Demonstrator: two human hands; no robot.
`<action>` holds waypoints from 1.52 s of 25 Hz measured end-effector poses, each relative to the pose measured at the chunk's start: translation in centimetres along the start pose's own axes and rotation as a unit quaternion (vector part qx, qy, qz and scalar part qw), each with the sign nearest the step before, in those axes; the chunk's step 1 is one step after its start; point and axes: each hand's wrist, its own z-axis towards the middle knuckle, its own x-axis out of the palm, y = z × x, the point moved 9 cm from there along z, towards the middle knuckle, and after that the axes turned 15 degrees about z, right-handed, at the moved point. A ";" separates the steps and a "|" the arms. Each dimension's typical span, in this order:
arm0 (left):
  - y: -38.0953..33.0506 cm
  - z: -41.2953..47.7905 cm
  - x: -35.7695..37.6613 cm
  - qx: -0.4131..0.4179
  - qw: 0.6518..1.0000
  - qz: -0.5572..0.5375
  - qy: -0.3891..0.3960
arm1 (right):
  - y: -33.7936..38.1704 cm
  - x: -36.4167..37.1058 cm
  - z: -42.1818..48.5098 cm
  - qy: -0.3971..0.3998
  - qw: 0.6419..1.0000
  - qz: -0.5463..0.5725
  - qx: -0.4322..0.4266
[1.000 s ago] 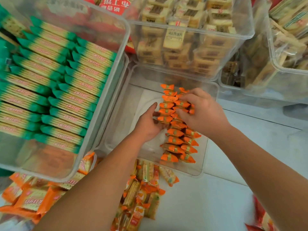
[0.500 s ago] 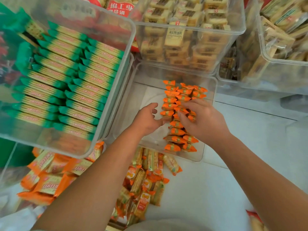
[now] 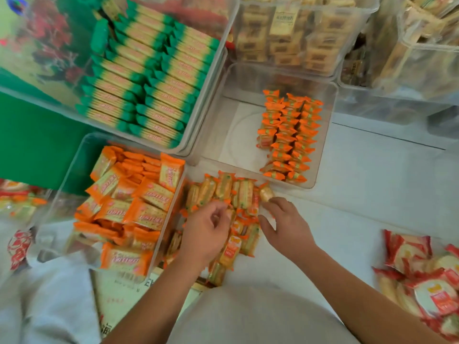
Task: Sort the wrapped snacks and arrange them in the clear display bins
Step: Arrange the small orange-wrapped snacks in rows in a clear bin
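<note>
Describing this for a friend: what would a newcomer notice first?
Green-ended cracker packs fill the clear bin upper left. Orange-wrapped snacks stand in neat rows in the centre bin's right side. Just below it, the left hand and right hand reach into a loose pile of orange snacks.

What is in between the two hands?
A loose pile of small orange-and-yellow wrapped snacks lies between the left hand and the right hand, on the white surface; the head view shows it.
</note>
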 end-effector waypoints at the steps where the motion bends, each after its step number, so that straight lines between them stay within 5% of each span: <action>1: 1.8 -1.4 1.1 -0.006 0.999 0.028 0.018 | -0.9 1.2 0.3 0.009 1.000 -0.012 0.005; 6: 6.9 -5.8 5.8 -0.001 0.987 0.123 0.100 | -4.5 3.0 -0.1 0.029 0.995 -0.040 0.088; 14: 5.9 -5.2 9.7 0.001 0.963 0.251 0.098 | -9.1 0.2 -9.6 0.040 0.967 -0.088 0.237; 16: 5.7 -5.4 9.6 -0.005 0.967 0.238 0.088 | -9.2 -0.7 -11.1 -0.013 0.948 0.077 0.308; 19: 4.9 -6.7 8.1 -0.034 0.987 0.143 0.058 | -6.2 -2.0 -12.5 -0.085 0.836 0.404 0.363; 23: 0.2 -10.2 5.2 -0.030 0.998 -0.039 0.036 | -0.3 -3.8 -12.8 -0.041 0.731 0.605 0.313; 25: -2.6 -12.1 4.3 -0.016 0.992 -0.116 0.050 | 1.6 -4.3 -13.2 -0.007 0.709 0.637 0.303; 29: -4.3 -14.3 3.4 -0.020 0.977 -0.205 0.053 | 3.8 -5.2 -13.4 0.031 0.769 0.585 0.254; 33: -2.5 -14.8 1.9 0.004 0.991 -0.131 0.014 | 4.0 -7.1 -12.7 -0.004 0.870 0.433 0.236; 38: -0.8 -15.1 1.1 0.124 0.991 -0.045 -0.026 | 6.6 -7.4 -10.0 0.007 0.914 0.347 0.210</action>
